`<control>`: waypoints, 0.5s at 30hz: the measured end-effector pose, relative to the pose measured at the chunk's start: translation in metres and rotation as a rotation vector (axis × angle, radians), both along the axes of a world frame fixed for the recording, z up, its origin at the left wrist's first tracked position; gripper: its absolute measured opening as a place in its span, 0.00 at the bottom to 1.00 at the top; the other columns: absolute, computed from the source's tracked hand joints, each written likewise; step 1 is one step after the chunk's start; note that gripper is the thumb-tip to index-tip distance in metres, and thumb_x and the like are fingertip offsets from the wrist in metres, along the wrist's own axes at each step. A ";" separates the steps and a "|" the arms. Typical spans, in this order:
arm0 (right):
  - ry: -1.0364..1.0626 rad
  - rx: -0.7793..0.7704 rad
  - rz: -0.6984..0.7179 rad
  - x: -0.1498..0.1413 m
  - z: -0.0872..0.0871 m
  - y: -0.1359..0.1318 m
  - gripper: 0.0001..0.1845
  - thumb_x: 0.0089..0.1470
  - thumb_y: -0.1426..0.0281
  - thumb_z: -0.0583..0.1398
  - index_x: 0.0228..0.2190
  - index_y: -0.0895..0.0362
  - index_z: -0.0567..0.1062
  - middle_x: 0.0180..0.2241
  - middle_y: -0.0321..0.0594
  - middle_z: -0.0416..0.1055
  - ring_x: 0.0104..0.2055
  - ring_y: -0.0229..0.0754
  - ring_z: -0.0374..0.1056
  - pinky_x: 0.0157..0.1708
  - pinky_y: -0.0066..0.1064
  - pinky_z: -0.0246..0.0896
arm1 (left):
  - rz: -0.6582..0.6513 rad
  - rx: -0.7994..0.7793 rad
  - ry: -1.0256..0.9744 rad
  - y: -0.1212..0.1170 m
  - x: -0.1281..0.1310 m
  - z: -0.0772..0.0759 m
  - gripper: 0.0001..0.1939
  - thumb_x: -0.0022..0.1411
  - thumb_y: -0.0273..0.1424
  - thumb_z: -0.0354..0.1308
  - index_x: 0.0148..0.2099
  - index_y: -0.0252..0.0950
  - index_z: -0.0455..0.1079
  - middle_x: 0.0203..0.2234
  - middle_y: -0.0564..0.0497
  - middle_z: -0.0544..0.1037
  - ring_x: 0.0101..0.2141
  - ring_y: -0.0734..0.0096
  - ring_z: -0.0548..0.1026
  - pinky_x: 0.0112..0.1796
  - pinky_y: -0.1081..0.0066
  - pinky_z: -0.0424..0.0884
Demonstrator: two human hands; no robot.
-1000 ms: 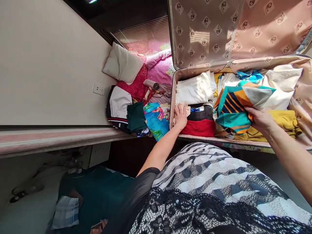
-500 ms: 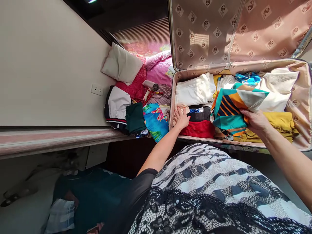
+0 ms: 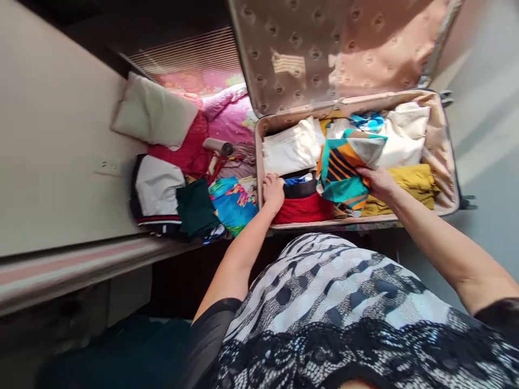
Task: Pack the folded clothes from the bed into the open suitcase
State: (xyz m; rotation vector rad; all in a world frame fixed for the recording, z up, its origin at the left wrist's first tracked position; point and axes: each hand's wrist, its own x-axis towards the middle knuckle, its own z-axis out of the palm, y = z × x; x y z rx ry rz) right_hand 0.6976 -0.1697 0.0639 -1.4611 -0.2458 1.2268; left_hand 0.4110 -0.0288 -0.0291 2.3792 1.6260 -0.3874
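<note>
Right hand [image 3: 380,183] grips patterned cloth [image 3: 343,166] slanting lengthwise toward far right

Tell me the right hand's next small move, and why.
Probably lower the patterned cloth and let go: the right hand grips its side, and it sits between the red knit and the mustard cloth within the open suitcase.

No readable lettering
Repeated emblems [image 3: 295,39] dot the pink suitcase lining [image 3: 389,67], each one too blurred to make out.
</note>
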 end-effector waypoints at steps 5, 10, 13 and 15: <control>-0.123 0.072 -0.052 0.034 0.005 -0.010 0.32 0.35 0.66 0.79 0.46 0.52 0.82 0.43 0.41 0.86 0.56 0.59 0.81 0.53 0.49 0.82 | -0.295 -0.049 0.024 0.002 -0.005 -0.002 0.35 0.74 0.26 0.46 0.80 0.30 0.60 0.80 0.31 0.56 0.79 0.34 0.48 0.73 0.34 0.48; -0.194 0.145 -0.154 0.066 0.005 -0.021 0.30 0.34 0.67 0.78 0.43 0.53 0.81 0.47 0.43 0.86 0.59 0.55 0.78 0.61 0.47 0.77 | -0.203 -0.189 0.142 0.001 -0.004 0.002 0.36 0.70 0.25 0.49 0.77 0.18 0.59 0.77 0.22 0.57 0.76 0.26 0.55 0.71 0.36 0.55; -0.304 0.170 -0.161 0.077 0.007 -0.024 0.27 0.36 0.67 0.78 0.40 0.53 0.79 0.47 0.43 0.85 0.55 0.50 0.77 0.60 0.43 0.75 | -0.226 -0.160 0.109 0.000 -0.002 0.011 0.33 0.69 0.27 0.53 0.73 0.22 0.66 0.74 0.22 0.62 0.74 0.24 0.57 0.70 0.32 0.54; -0.442 0.096 -0.126 0.084 0.009 -0.027 0.21 0.40 0.66 0.78 0.35 0.54 0.77 0.39 0.42 0.83 0.45 0.46 0.77 0.51 0.39 0.77 | -0.251 -0.151 0.062 -0.002 -0.005 0.018 0.30 0.69 0.30 0.55 0.70 0.27 0.70 0.75 0.24 0.61 0.75 0.26 0.56 0.70 0.30 0.54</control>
